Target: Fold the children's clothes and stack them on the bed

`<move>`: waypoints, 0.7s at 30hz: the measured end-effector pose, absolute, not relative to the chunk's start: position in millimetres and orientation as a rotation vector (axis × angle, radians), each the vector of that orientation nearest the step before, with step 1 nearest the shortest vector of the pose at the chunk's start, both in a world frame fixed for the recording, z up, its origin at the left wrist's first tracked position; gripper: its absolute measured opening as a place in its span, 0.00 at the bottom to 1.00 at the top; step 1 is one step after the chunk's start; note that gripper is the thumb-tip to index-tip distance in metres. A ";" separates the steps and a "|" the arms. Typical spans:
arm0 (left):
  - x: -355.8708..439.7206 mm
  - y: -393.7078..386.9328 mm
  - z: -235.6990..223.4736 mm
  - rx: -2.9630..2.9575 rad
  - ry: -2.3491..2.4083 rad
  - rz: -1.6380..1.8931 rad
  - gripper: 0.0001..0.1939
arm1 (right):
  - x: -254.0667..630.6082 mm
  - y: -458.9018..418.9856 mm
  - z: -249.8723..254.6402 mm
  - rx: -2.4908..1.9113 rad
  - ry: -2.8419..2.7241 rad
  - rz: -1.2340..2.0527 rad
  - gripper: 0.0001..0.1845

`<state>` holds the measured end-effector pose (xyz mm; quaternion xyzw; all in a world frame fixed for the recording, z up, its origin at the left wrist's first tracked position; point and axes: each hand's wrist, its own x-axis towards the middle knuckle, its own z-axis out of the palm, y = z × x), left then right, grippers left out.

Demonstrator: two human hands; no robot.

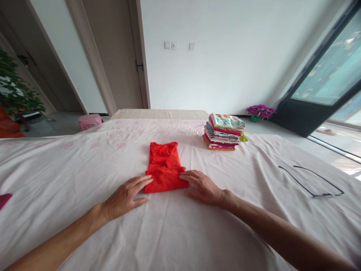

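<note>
A red garment [164,166] lies folded into a narrow strip on the white sheet [180,226], its near end doubled over. My left hand [126,195] rests flat on the sheet, fingers stretched out, with the fingertips touching the garment's near left corner. My right hand [202,186] lies flat at the near right corner, fingers extended onto the red cloth's edge. Neither hand grips anything.
A stack of folded colourful clothes [224,131] sits at the back right of the bed. A dark wire hanger [313,180] lies to the right. A pink stool [90,121], a green plant [14,94] and a purple flower pot [260,112] stand on the floor beyond.
</note>
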<state>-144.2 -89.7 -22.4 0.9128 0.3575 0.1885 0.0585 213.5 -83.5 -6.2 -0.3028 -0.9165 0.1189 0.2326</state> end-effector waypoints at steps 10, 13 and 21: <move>-126.5 -73.6 -32.7 2.582 1.174 0.807 0.18 | 203.3 -64.1 -15.1 -0.886 -2.507 0.301 0.36; -122.6 -71.1 -26.4 2.357 1.233 0.877 0.18 | 198.2 -63.5 -15.1 -0.873 -2.499 0.328 0.41; -104.0 -65.8 -19.8 1.977 1.470 1.112 0.20 | 180.0 -46.7 -15.4 -1.073 -2.293 0.245 0.23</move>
